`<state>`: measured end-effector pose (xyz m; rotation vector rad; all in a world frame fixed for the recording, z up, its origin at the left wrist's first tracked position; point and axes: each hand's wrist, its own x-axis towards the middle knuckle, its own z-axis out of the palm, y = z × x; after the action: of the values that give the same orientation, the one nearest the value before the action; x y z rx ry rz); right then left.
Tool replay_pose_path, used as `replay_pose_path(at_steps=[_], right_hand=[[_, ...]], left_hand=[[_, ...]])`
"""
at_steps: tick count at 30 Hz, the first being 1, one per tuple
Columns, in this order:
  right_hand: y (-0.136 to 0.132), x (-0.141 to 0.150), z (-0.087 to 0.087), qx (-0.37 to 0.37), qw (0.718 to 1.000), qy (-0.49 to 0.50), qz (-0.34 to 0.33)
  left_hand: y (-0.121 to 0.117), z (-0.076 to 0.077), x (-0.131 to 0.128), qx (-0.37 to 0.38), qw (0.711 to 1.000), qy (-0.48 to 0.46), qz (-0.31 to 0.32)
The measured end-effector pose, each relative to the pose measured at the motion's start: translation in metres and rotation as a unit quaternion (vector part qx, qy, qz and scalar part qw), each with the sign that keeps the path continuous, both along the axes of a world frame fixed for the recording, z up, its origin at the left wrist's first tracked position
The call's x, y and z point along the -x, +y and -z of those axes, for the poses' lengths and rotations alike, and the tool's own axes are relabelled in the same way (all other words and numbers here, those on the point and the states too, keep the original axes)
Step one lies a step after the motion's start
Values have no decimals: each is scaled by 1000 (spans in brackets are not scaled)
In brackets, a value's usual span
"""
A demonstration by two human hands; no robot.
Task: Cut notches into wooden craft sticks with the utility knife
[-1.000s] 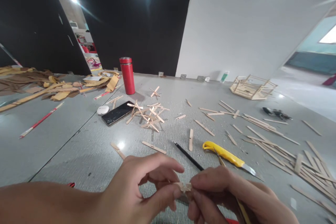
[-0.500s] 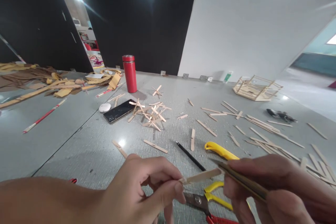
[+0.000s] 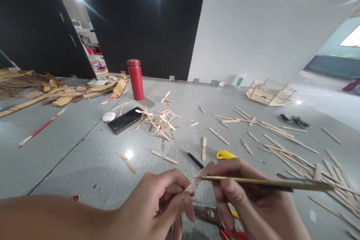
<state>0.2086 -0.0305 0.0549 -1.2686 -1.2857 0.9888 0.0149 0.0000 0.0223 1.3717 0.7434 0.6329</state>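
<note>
Flat pale wooden stick (image 3: pixel 205 171), long axis near-left to far-right: my left hand (image 3: pixel 157 202) pinches near end; right hand (image 3: pixel 253 208), just right, grips slim brass-coloured pointed tool (image 3: pixel 261 182), tip at stick's middle.

The left forearm (image 3: pixel 62 215) stretched in from behind the left hand (image 3: pixel 157 202), whose back faced up. Its index finger (image 3: pixel 176 178) arched forward and its thumb (image 3: pixel 177 206) lay below, the two tips drawn together in a pinch, with the other fingers curled underneath. Near those tips but apart from them, the right hand (image 3: pixel 247 200) held its index finger bent over its raised thumb (image 3: pixel 233 191), its remaining fingers folded downward beneath.
</note>
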Motion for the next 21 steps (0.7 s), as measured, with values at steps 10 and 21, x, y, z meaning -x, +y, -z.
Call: replay_pose_path(at_steps=[10,21], right_hand=[[2,4,7,52,995,60,-53],[-1,17,17,-9,990,137,-32]], left_hand=[[1,1,3,-54,998,43,8],[-1,11,5,-159,985,63,-2]])
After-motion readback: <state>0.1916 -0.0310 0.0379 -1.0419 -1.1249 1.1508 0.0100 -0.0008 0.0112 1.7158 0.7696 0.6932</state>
